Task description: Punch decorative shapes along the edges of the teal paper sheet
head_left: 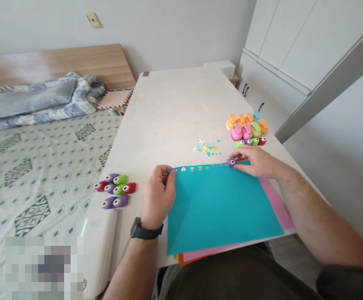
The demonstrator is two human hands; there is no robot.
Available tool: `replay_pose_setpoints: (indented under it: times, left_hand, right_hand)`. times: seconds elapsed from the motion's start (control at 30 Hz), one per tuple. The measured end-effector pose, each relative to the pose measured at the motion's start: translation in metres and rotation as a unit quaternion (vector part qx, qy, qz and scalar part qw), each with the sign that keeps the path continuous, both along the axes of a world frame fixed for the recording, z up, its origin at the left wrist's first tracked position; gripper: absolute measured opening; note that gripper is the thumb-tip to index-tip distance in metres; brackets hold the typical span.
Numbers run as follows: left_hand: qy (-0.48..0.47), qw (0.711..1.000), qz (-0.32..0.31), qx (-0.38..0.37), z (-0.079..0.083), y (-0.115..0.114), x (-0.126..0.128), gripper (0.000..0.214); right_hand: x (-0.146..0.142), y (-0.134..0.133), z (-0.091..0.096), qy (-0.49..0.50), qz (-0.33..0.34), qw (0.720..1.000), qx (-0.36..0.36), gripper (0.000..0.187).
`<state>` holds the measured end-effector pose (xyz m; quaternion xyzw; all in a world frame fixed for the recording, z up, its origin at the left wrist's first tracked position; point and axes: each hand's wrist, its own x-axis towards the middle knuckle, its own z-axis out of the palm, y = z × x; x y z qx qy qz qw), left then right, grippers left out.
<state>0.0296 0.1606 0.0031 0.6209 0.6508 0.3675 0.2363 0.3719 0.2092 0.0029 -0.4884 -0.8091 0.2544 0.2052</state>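
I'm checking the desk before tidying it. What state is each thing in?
left hand: pinching the top left corner of the teal paper
right hand: holding the purple craft punch on the sheet's top edge
teal paper: on top of the stack, with a row of small punched shapes along its top edge
pink paper: under the teal paper, partly showing
paper cut-outs: loose in a small scattered pile
craft punches: clustered on the table, left of the paper

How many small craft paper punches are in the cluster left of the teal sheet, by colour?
Purple punches: 4
Green punches: 2
Red punches: 2
Total: 8
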Motion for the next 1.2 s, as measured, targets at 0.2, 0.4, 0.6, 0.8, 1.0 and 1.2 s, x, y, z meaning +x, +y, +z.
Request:
replay_pose_setpoints:
  times: [0.2,0.4,0.6,0.8,1.0,1.2]
  left_hand:
    - [0.004,1.0,0.002,-0.001,-0.0004,-0.0004,-0.0002,0.021]
    - [0.0,1.0,0.0,-0.002,-0.0004,-0.0008,-0.0003,0.022]
    - [-0.005,1.0,-0.001,-0.001,0.0002,-0.0008,0.0004,0.024]
    - [-0.003,1.0,-0.002,-0.003,0.0008,-0.001,0.0005,0.023]
    - [0.002,1.0,-0.003,-0.002,0.0011,-0.001,0.0005,0.022]
    - [0.0,1.0,-0.005,-0.001,0.0011,-0.0008,0.0005,0.023]
  right_hand:
    - [-0.0034,-0.0002,0.0032,-0.022,-0.02,0.999,0.023,0.018]
    - [-0.0038,-0.0008,0.0027,-0.035,-0.015,0.998,0.046,0.017]
    - [-0.0045,-0.0009,0.0021,-0.029,-0.01,0.997,0.069,0.012]
    - [-0.0035,-0.0001,-0.0008,-0.025,-0.005,0.997,0.068,0.013]
    - [-0.0048,-0.0001,0.0006,-0.047,0.005,0.996,0.071,0.014]
    - [-0.0068,-0.0001,-0.0015,-0.05,-0.01,0.997,0.061,0.012]
